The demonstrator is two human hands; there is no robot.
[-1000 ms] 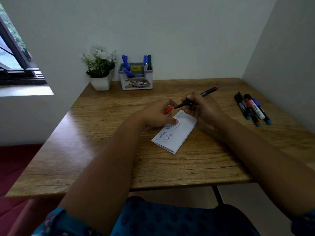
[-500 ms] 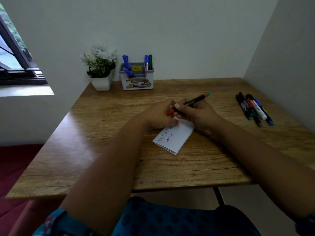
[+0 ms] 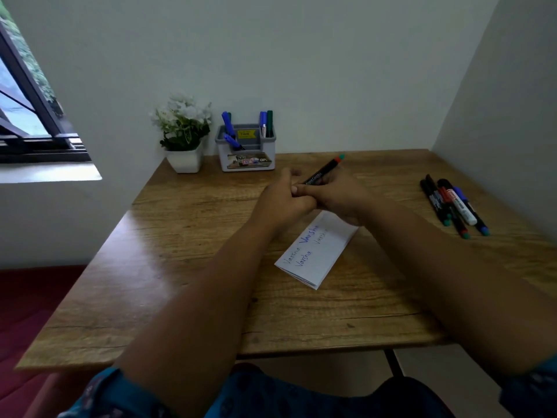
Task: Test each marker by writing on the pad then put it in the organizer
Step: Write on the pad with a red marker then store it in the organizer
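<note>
Here both hands meet above the pad (image 3: 316,250): the right hand (image 3: 340,196) grips the marker (image 3: 321,173), the left hand (image 3: 283,200) pinches its near end. If the hidden cap seats crooked, it could pop off in the organizer (image 3: 245,149) and the tip dry out.

Both bare forearms reach forward and converge at centre. The left hand (image 3: 281,197) is curled, its fingers (image 3: 288,175) closed against the right hand (image 3: 337,196), whose fingers (image 3: 304,190) grip the slim black marker with a red-and-green end (image 3: 324,171), tilted up to the right.
</note>
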